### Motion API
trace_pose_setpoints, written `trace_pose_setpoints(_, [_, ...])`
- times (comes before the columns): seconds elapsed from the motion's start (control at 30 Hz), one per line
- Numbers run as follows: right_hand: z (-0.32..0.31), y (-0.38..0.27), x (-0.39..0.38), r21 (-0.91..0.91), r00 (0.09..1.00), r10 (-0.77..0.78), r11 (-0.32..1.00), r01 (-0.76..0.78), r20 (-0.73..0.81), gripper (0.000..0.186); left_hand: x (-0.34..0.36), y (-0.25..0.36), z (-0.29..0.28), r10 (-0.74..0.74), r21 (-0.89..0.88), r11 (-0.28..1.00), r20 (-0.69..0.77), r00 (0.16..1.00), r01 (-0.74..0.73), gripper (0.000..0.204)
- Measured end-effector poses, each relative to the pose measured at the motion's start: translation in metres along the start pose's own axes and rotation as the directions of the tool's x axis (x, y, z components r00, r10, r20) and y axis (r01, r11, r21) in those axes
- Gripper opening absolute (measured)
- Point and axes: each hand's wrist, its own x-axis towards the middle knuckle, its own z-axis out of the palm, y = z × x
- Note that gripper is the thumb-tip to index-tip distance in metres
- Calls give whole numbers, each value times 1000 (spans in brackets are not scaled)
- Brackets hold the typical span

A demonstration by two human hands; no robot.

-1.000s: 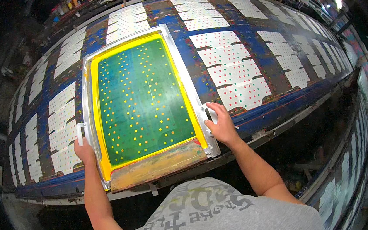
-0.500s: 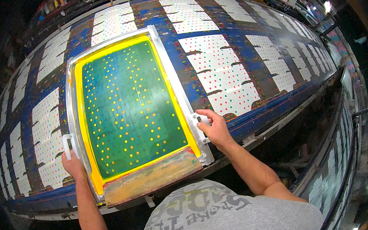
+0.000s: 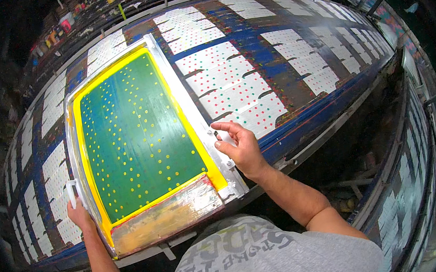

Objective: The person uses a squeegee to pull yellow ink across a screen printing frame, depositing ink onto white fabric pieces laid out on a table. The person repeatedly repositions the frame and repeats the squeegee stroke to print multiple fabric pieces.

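Note:
A screen-printing frame (image 3: 187, 113) with pale metal sides lies over a long printing table. Its green mesh (image 3: 130, 138) has rows of small yellow dots and a border of yellow ink. My left hand (image 3: 79, 214) is closed around the white handle (image 3: 72, 191) on the frame's left side. On the right side, my right hand (image 3: 244, 152) grips the other white handle (image 3: 225, 137), partly hidden by my fingers, with the index finger reaching over it. An ink-stained panel (image 3: 168, 215) forms the frame's near end, close to my body.
White sheets with red and green dots (image 3: 232, 85) lie in rows along the blue and dark table (image 3: 323, 95). A rail (image 3: 312, 146) runs along its near edge. Another table with pale sheets (image 3: 403, 202) stands at the right. Small containers (image 3: 56, 36) sit beyond the far edge.
In the picture, the frame and both my hands sit further left, and the table's sheets have shifted too as the view turned. The mesh dots, partly orange before, now look yellow. Both grips hold.

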Motion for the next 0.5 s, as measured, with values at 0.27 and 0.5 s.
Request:
trace_pose_setpoints(0.27, [-127,7,9,71,999,25,997,-23,-23,47,-101,63,43,-62,-9,998,-16,998,61,21])
trace_pose_setpoints(0.5, [-213,14,16,112,998,27,993,-21,-50,44,-163,119,73,-26,-5,1000,-26,999,26,22])
